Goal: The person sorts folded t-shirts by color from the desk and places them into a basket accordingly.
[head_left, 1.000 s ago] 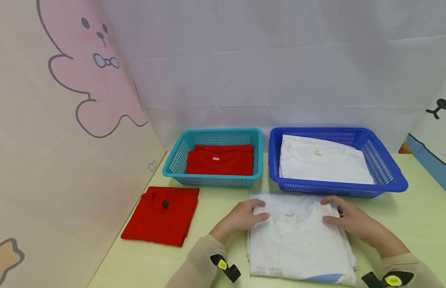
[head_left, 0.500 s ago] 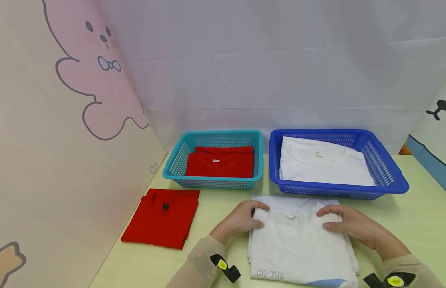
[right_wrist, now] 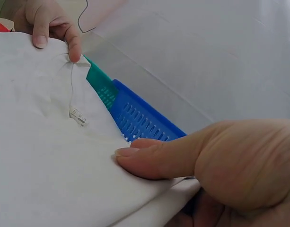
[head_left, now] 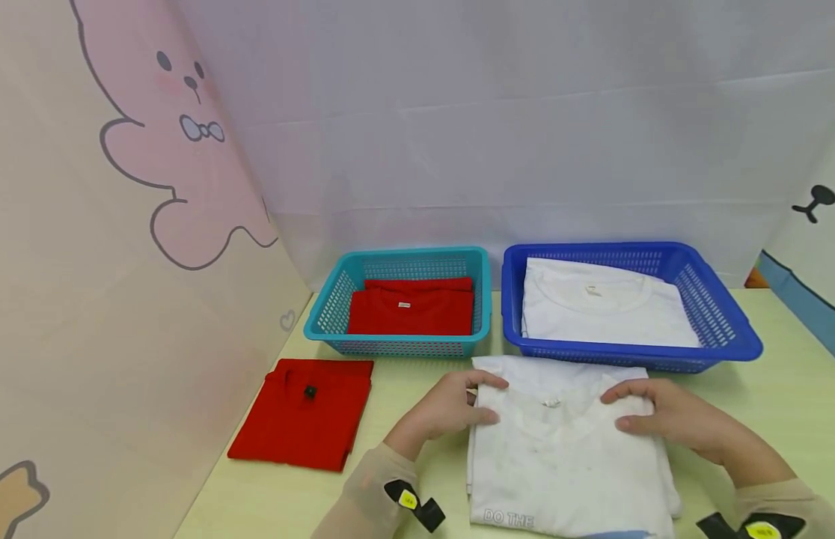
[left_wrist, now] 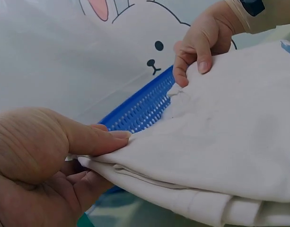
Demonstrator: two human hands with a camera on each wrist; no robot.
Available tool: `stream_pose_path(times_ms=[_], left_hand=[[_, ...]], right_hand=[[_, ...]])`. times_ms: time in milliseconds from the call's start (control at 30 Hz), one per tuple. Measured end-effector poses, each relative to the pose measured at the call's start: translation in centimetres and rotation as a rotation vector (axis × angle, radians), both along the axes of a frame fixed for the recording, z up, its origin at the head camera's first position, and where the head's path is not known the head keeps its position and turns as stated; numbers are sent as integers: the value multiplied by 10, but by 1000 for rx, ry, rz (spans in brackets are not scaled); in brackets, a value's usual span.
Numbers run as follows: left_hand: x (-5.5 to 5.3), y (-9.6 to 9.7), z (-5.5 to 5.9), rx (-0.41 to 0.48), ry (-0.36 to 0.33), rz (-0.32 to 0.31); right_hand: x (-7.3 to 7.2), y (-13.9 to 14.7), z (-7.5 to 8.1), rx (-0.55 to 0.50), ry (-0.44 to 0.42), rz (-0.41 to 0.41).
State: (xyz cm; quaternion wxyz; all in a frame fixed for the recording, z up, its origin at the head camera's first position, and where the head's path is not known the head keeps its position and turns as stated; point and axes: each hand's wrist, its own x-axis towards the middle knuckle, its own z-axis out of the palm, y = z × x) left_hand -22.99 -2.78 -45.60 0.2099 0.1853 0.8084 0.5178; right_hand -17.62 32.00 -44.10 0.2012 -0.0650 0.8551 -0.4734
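Note:
A folded white T-shirt (head_left: 566,464) with grey lettering and a blue print lies across the front of the table, its back edge close to the blue basket. My left hand (head_left: 447,408) grips its upper left side, thumb on top. On the upper right side my right hand (head_left: 676,419) holds it the same way. In the left wrist view, the left thumb (left_wrist: 102,139) presses the cloth's layers against fingers underneath. A neck label (right_wrist: 78,117) shows in the right wrist view, where the right thumb (right_wrist: 154,161) lies over the edge and the fingers are mostly hidden below.
Behind the shirt stands a blue basket (head_left: 633,352) containing a folded white shirt (head_left: 606,314). Left of it is a teal basket (head_left: 404,340) with folded red shirts (head_left: 411,314). Another folded red shirt (head_left: 299,419) lies at the table's left. Printed cloth walls (head_left: 525,150) enclose the table.
The white T-shirt has shifted slightly to the right, and its back edge now looks raised nearer the blue basket. Both hands keep their grip on it. The baskets and red shirts stay put.

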Motion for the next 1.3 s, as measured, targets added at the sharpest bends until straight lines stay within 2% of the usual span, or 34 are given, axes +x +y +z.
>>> stream_pose_path(times_ms=[200,367,633,800,900,1133,1300], left_hand=[[8,-3,21,61,10,-32],[11,-8,31,135,39,-61],[12,-17,40,213,59,-108],[13,-24,49,261,134,-115],[14,-25,53,279,152,-120],[9,-23,51,272,191,-104],[-4,-13,53,311,224,-107]], right_hand=[[6,1,16,35,82,20],[11,4,25,74,149,-4],[19,8,35,-13,218,-37],[25,7,41,-92,344,-44],[27,6,42,-113,402,-56],[23,5,44,-84,438,-152],[14,8,46,-42,426,-206]])
